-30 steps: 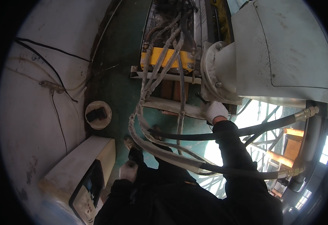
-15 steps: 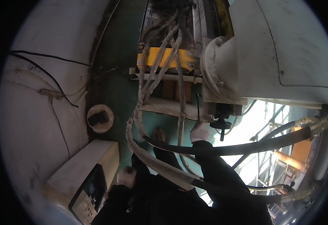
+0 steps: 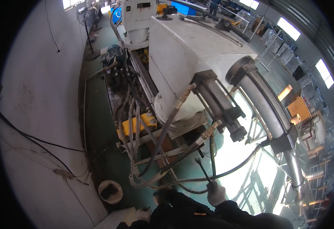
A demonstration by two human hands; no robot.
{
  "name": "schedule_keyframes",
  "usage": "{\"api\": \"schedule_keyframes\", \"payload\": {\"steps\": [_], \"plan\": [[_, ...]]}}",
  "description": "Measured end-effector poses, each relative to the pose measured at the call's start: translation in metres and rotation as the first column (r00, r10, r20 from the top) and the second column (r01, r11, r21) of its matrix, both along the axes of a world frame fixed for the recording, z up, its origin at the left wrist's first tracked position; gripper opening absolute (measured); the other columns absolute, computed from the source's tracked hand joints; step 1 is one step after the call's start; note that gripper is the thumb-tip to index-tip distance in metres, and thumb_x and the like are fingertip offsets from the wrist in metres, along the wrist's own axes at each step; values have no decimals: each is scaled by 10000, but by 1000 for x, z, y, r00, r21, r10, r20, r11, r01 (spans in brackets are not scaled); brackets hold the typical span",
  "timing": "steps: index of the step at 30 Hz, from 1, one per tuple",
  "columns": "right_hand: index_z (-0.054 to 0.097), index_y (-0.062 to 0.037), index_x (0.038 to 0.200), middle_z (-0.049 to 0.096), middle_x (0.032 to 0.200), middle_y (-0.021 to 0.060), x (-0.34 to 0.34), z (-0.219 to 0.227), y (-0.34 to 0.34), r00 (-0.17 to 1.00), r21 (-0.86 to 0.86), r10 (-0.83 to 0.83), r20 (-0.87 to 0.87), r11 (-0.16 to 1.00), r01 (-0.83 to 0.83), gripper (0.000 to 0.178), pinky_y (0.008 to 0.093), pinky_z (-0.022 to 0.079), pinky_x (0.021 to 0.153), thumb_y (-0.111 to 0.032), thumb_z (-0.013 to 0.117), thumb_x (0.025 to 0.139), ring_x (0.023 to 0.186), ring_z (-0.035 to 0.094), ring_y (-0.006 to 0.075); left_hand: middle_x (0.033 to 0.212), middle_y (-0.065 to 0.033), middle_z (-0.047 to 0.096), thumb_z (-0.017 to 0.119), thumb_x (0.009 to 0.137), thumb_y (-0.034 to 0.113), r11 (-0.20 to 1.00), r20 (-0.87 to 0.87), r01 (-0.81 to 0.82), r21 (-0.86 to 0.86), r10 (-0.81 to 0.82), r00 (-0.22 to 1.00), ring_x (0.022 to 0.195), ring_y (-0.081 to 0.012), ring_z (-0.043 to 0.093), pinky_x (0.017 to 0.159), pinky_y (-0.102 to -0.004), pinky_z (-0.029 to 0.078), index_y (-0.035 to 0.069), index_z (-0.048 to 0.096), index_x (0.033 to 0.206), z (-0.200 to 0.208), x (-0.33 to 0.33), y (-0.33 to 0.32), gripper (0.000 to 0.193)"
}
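My right hand (image 3: 216,194), in a pale glove, is closed round the handle of a dark wrench (image 3: 204,170). The wrench's head points up and away to the left, beside a black hose (image 3: 213,154). Low in the view, my left hand (image 3: 143,215), also gloved, is curled closed close to my body. What it holds, if anything, I cannot make out. Ahead, a hydraulic cylinder (image 3: 217,97) with brass-coloured fittings juts from a large white machine housing (image 3: 190,49). Wrapped hoses (image 3: 136,126) run down from the machine's yellow block (image 3: 127,128).
At left stands a white wall (image 3: 41,87) with loose black cables (image 3: 41,142). A round pale container (image 3: 111,192) with a dark object on it sits on the green floor. A larger cylinder (image 3: 264,103) sticks out at the right, and a motor (image 3: 114,53) lies farther back.
The view has lifted and swung, bringing the cylinders, the whole housing and the far hall into sight. The wrench in my right hand now shows clearly. My left hand sits lower in view.
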State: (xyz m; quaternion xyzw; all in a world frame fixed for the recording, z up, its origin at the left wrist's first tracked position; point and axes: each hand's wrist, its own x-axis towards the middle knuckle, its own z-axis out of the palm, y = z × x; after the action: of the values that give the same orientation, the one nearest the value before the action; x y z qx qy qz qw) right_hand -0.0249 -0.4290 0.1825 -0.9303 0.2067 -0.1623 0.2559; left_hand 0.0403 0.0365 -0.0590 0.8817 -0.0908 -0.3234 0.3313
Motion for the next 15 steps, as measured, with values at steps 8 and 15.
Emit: {"api": "schedule_keyframes", "payload": {"steps": [8, 15], "plan": [[748, 40, 1042, 708, 776, 179, 8, 256, -24, 895, -167, -147, 421, 958, 235, 229, 448, 574, 637, -121, 594, 1095, 689, 745, 343, 1148, -182, 834, 659, 1046, 271, 979, 147, 183, 85, -194, 970, 1144, -367, 766, 1062, -514, 595, 70, 851, 1124, -64, -34, 17, 288], [813, -101, 967, 827, 912, 158, 241, 411, -117, 905, -494, -43, 424, 826, 271, 375, 570, 633, 806, -427, 675, 1089, 866, 812, 426, 1089, -108, 824, 701, 1036, 241, 871, 58, -343, 351, 346, 937, 1109, -324, 739, 1042, -536, 590, 104, 845, 1082, -10, -18, 8, 204]]}}
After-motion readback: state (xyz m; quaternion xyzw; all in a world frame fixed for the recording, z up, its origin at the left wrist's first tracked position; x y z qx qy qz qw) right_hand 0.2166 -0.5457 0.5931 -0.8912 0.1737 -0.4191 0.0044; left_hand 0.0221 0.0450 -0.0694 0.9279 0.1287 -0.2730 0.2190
